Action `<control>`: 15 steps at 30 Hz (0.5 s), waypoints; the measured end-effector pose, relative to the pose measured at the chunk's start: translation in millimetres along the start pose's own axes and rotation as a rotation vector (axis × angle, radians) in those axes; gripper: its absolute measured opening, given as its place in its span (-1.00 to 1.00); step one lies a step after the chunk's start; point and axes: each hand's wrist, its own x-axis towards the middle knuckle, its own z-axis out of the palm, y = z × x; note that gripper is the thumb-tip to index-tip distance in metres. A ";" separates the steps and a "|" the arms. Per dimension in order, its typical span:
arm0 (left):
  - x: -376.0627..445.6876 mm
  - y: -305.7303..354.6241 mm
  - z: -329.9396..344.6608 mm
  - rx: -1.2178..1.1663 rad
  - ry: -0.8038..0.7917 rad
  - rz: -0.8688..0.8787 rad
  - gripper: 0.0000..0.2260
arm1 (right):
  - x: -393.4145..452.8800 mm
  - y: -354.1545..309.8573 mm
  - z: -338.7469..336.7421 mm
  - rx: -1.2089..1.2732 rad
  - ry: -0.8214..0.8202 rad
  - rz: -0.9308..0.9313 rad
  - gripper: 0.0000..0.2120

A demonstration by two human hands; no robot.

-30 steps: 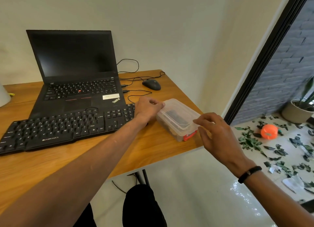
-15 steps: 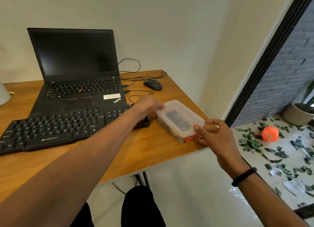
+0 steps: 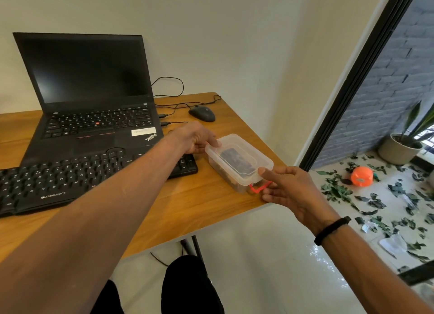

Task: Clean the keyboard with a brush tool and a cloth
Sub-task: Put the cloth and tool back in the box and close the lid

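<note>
A clear box (image 3: 239, 159) with its lid on stands near the right edge of the desk (image 3: 187, 201). The left hand (image 3: 195, 137) grips the box's far corner, at 10 o'clock of it. The right hand (image 3: 291, 187) holds the near corner at 4 o'clock, thumb on the lid, fingers under a red latch (image 3: 257, 188). Dark things lie inside; what they are, I cannot tell. The keyboard (image 3: 70, 175) lies at 9 o'clock of the box, its right end just beside the box, in front of a laptop (image 3: 91, 97). A mouse (image 3: 202, 113) sits at 12 o'clock.
</note>
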 end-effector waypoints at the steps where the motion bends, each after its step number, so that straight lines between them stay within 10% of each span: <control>1: 2.2 1.0 2.4 0.019 0.025 0.016 -0.56 | -0.2 -0.4 1.6 0.026 0.017 -0.004 -0.38; 15: -5.5 -19.3 19.4 0.064 0.264 0.311 -0.70 | -12.4 6.6 32.0 -0.105 0.292 -0.315 -0.73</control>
